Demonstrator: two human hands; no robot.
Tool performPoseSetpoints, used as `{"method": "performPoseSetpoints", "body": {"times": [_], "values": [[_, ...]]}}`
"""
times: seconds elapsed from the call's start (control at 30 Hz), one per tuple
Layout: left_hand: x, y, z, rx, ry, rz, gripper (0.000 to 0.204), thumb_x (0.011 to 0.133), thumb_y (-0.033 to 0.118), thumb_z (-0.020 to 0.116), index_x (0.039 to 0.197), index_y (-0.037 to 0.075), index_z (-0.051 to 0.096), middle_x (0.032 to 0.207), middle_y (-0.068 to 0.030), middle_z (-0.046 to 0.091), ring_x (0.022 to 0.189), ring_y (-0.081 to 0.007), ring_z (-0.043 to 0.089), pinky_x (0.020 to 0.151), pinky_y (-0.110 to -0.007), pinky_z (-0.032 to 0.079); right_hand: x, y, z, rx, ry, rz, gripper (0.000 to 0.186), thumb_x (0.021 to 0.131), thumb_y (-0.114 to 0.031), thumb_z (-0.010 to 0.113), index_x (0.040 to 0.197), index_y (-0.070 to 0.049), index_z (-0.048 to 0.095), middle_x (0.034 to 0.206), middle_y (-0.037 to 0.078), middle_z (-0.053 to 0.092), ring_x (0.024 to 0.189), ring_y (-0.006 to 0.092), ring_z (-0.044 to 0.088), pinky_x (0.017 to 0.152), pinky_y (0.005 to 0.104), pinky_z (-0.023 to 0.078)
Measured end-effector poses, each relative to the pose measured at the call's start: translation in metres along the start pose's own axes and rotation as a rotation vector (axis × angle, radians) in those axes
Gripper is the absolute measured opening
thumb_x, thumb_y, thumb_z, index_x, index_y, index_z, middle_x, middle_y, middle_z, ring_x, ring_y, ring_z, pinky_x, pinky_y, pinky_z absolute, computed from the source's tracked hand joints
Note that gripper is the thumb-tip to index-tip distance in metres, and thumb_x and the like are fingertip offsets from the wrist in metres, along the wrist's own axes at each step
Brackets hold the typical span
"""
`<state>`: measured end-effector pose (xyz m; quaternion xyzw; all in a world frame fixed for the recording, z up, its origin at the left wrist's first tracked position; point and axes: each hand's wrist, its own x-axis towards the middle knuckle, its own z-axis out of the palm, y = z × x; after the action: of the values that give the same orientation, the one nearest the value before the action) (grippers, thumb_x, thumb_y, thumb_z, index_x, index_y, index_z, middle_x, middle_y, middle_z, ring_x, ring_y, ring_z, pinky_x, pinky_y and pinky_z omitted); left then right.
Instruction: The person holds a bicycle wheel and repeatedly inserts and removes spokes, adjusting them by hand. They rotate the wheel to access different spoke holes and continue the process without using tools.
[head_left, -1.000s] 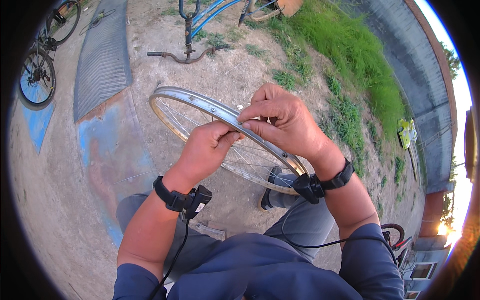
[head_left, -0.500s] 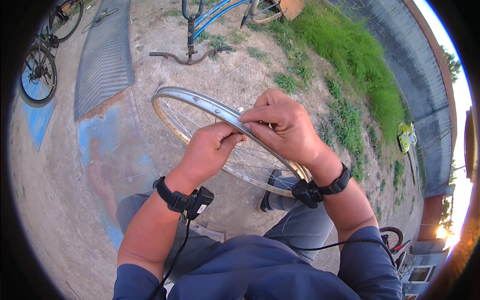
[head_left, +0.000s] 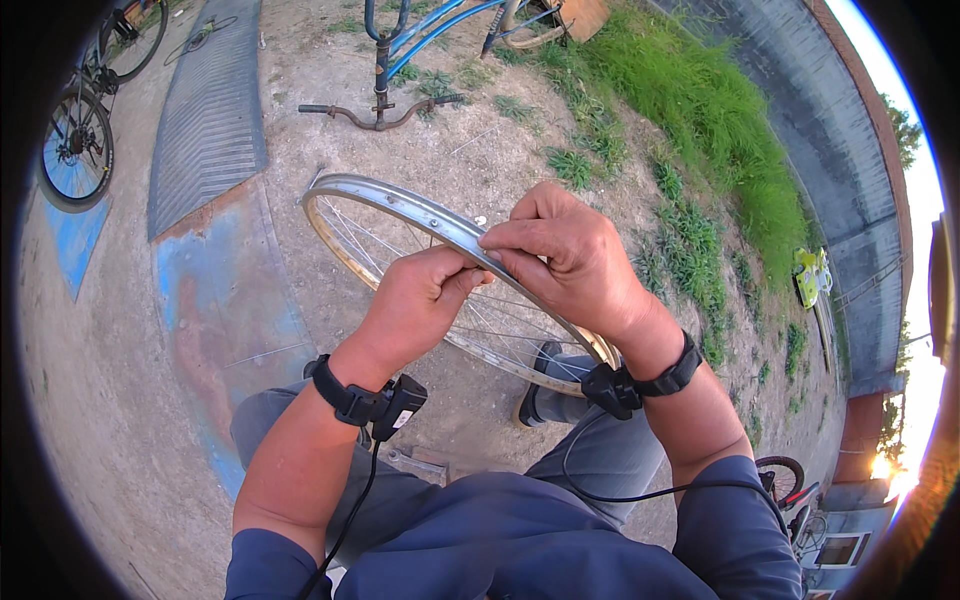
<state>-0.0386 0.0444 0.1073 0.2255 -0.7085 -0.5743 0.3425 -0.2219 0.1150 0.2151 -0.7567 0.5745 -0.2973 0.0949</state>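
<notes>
A tyreless bicycle wheel point(head_left: 358, 185) with a worn silver rim and thin spokes stands tilted before me, its lower part near my legs. My left hand point(head_left: 425, 295) is closed in a pinch against the inner side of the rim, among the spokes. On the outer channel of the rim, right by it, the thumb and forefinger of my right hand point(head_left: 570, 250) are pinched together. Whatever is between the fingertips of either hand is too small or hidden to make out. Small holes show along the bare rim channel.
A blue bicycle frame point(head_left: 425, 32) with rusty handlebars point(head_left: 378, 124) lies ahead on the dirt. A ribbed grey mat point(head_left: 210, 110) and a blue-stained sheet point(head_left: 225, 290) are at left, near a parked bicycle point(head_left: 75, 150). A wrench point(head_left: 418, 463) lies between my legs; grass point(head_left: 700, 120) grows at right.
Both hands keep their places at the rim, with only a slight shift of the right hand. The black cable by my right wrist now bows up in a loop over my leg.
</notes>
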Motion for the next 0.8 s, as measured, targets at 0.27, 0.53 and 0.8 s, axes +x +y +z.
{"method": "performPoseSetpoints", "body": {"times": [0.27, 0.53, 0.8], "values": [[0.000, 0.001, 0.000, 0.027, 0.000, 0.003, 0.014, 0.100, 0.010, 0.071, 0.110, 0.002, 0.076, 0.097, -0.0152, 0.076, 0.085, -0.0266, 0.073, 0.075, -0.036, 0.055, 0.000, 0.001, 0.002, -0.033, 0.050, -0.026, 0.019, 0.081, -0.009, 0.083, 0.100, -0.013, 0.081, 0.089, 0.005, 0.069, 0.078, 0.0267, 0.070, 0.066, 0.0372, 0.055], [0.001, 0.002, 0.001, 0.040, 0.001, 0.022, 0.015, 0.100, 0.011, 0.072, 0.110, 0.002, 0.076, 0.096, -0.0154, 0.076, 0.085, -0.0276, 0.073, 0.075, -0.036, 0.056, 0.004, -0.004, -0.009, -0.090, -0.019, -0.049, 0.016, 0.082, -0.010, 0.081, 0.098, -0.013, 0.081, 0.088, 0.006, 0.068, 0.076, 0.0290, 0.070, 0.065, 0.0394, 0.055], [0.001, 0.005, 0.002, 0.024, 0.002, 0.029, 0.015, 0.099, 0.011, 0.073, 0.109, 0.002, 0.076, 0.097, -0.0148, 0.076, 0.084, -0.0278, 0.072, 0.075, -0.036, 0.055, 0.013, -0.006, -0.018, -0.108, -0.127, -0.072, 0.021, 0.083, -0.002, 0.081, 0.103, -0.008, 0.080, 0.091, 0.009, 0.069, 0.078, 0.0269, 0.069, 0.066, 0.0374, 0.054]]}}
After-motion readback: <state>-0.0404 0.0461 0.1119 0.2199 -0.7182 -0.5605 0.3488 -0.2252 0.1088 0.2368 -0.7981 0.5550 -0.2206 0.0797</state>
